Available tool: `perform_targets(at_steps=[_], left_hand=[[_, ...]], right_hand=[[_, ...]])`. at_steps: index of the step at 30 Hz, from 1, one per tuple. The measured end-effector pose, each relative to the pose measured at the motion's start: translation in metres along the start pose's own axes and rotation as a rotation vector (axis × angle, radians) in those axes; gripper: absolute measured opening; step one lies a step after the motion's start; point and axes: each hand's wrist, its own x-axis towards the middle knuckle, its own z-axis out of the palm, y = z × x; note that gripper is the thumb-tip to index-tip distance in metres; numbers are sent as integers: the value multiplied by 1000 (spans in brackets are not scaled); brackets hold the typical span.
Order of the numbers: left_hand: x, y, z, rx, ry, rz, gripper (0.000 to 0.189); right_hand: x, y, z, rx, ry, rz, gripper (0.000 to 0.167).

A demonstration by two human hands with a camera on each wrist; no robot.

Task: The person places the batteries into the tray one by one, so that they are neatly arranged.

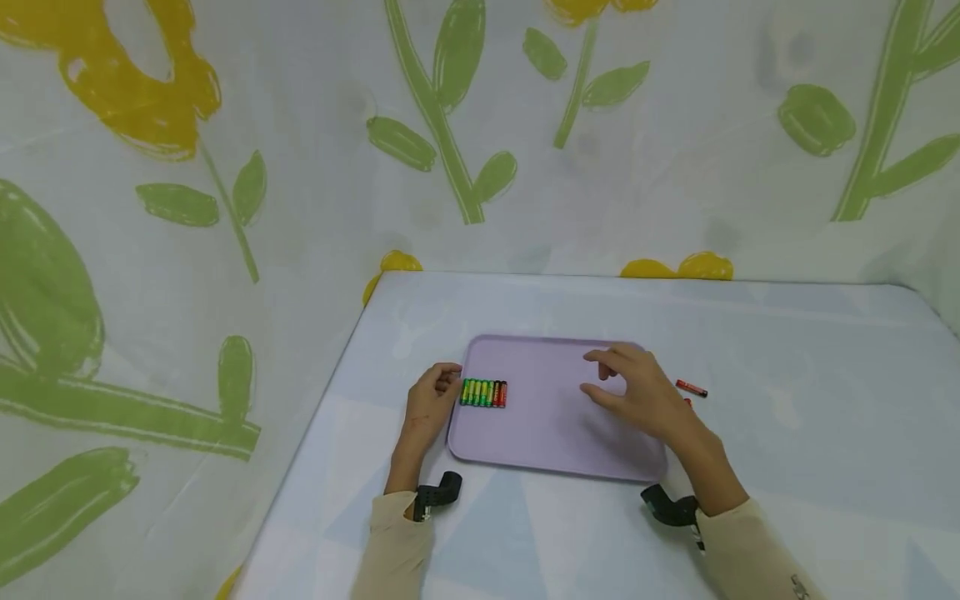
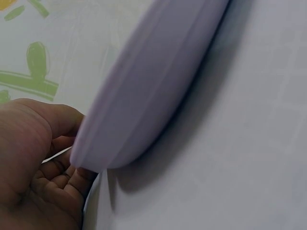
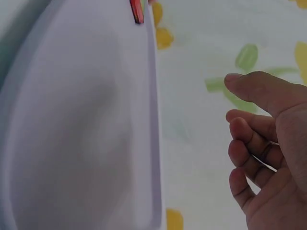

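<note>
A shallow lilac tray (image 1: pixel 551 433) lies on the table. At its left side stands a row of several green batteries (image 1: pixel 476 392) with red batteries (image 1: pixel 500 394) at the row's right end. My left hand (image 1: pixel 429 404) holds the tray's left rim, thumb and curled fingers at the edge in the left wrist view. Over the tray's right part hovers my right hand (image 1: pixel 637 392), thumb and fingers apart, nothing between them. Right of the tray lies a loose red battery (image 1: pixel 692 388) on the table. Another red piece (image 1: pixel 687 402) is mostly hidden behind the right hand.
The pale patterned table (image 1: pixel 810 400) extends to the right of the tray. A flower-printed curtain or wall (image 1: pixel 300 125) stands behind and to the left. A black wrist camera (image 1: pixel 438 493) sits on the left wrist, another black wrist camera (image 1: pixel 670 507) on the right.
</note>
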Motion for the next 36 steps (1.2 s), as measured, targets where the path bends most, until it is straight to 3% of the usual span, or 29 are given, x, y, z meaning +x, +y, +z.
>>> perform_targets(at_steps=[7,14,21,26,36], left_hand=[[-1,-4,-7,-3,7,-12,24],[0,-4,-14,14,15,-26,25],[-2,-8,-17,15,14,-61,24],[-3,-9,-18,13,17,-51,24],[-3,-7,-19,10,17,-46,24]], right_hand=[[-8,27,-30,-66,-33,54,37],[-14,46,-49,-84,-169,191,39],[-16,58,-47,-36,-308,233,40],[-17,64,-41,-19,-373,274,42],[-18,72,-32,-21,-390,276,40]])
